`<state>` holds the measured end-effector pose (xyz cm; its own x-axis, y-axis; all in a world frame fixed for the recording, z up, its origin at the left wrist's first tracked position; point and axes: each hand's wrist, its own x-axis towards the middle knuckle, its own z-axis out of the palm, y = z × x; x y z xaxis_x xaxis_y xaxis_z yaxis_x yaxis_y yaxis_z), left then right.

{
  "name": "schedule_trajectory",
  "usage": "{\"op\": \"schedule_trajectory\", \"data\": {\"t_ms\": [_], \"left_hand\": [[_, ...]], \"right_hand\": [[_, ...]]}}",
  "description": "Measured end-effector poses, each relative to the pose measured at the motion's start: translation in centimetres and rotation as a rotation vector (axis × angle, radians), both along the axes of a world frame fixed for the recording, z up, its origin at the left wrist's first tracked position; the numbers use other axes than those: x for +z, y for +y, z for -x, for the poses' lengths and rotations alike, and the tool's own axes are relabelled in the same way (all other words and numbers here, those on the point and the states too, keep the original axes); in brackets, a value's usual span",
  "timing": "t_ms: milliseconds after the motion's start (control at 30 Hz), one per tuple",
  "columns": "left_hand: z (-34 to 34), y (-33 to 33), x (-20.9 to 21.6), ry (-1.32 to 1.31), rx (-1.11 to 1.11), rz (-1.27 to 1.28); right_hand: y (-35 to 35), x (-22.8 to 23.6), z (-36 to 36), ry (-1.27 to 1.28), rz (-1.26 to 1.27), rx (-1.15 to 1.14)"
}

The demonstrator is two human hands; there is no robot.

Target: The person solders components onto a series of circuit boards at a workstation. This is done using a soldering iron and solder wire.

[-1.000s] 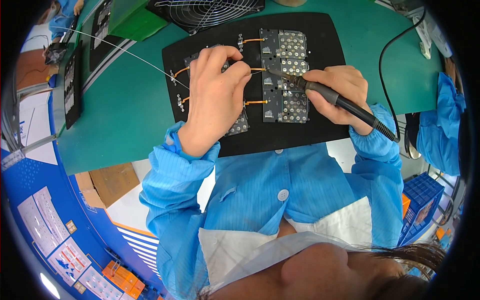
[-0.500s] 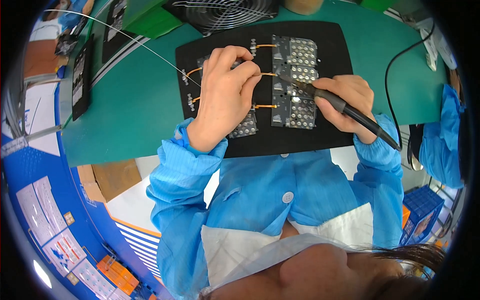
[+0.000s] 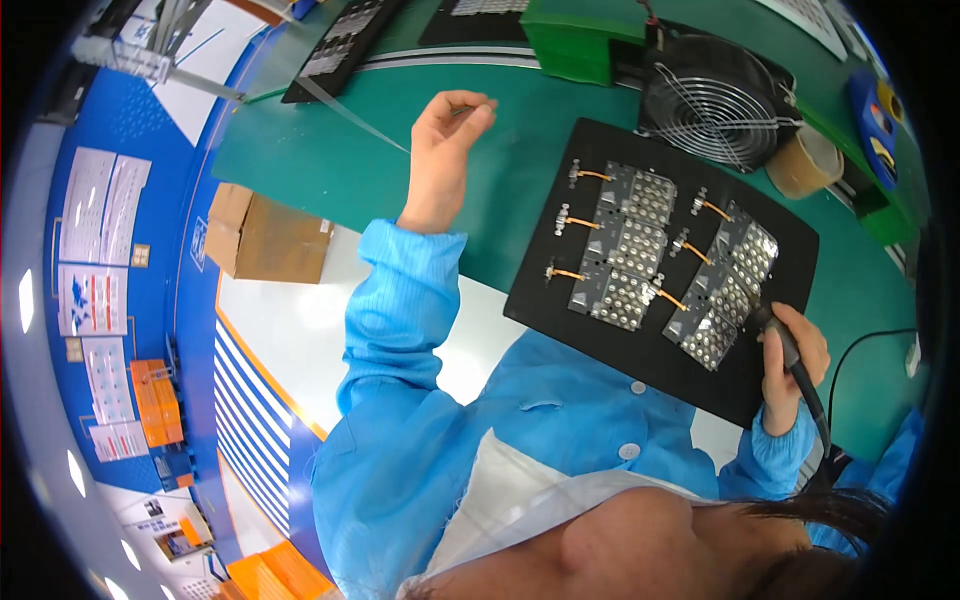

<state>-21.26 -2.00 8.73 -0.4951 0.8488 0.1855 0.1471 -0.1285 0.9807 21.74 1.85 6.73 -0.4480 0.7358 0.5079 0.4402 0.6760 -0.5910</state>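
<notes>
My right hand (image 3: 810, 343) is closed around the black handle of a soldering iron (image 3: 803, 380), whose front end is by the lower right circuit boards. My left hand (image 3: 445, 150) is raised over the green table, left of the black mat, with thumb and fingers curled together. Whatever lies in that pinch cannot be made out. A thin pale strand (image 3: 365, 125) runs from the upper left toward this hand. On the black mat (image 3: 540, 308) lie two rows of circuit boards, a left row (image 3: 625, 250) and a right row (image 3: 727, 285), with short orange leads ending in small metal connectors.
A fan (image 3: 715, 110) with a wire guard stands behind the mat, beside a brown roll (image 3: 805, 165). A green box (image 3: 570, 45) is at the back. The iron's cable (image 3: 858, 345) curves at right. A cardboard box (image 3: 275, 235) sits beyond the table's left edge.
My left hand has left the boards and moved left, off the mat. My right hand still holds the iron, now nearer the boards' lower right. The view has turned leftward.
</notes>
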Motion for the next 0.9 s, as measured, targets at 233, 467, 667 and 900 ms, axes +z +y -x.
{"op": "schedule_trajectory", "data": {"t_ms": [233,467,667,900], "left_hand": [[4.8,0.1,-2.0,-0.513,0.104,-0.295],[5.8,0.8,-4.3,-0.730,0.150,-0.338],[6.0,0.8,-4.1,-0.753,0.146,-0.389],[6.0,0.7,-4.2,-0.795,0.162,-0.403]], "right_hand": [[0.2,-0.8,-0.5,0.059,0.062,-0.034],[-0.1,-0.3,0.2,0.134,0.134,-0.037],[0.1,-0.5,0.1,0.147,0.097,-0.028],[0.2,-0.3,0.1,0.116,0.097,-0.012]]}}
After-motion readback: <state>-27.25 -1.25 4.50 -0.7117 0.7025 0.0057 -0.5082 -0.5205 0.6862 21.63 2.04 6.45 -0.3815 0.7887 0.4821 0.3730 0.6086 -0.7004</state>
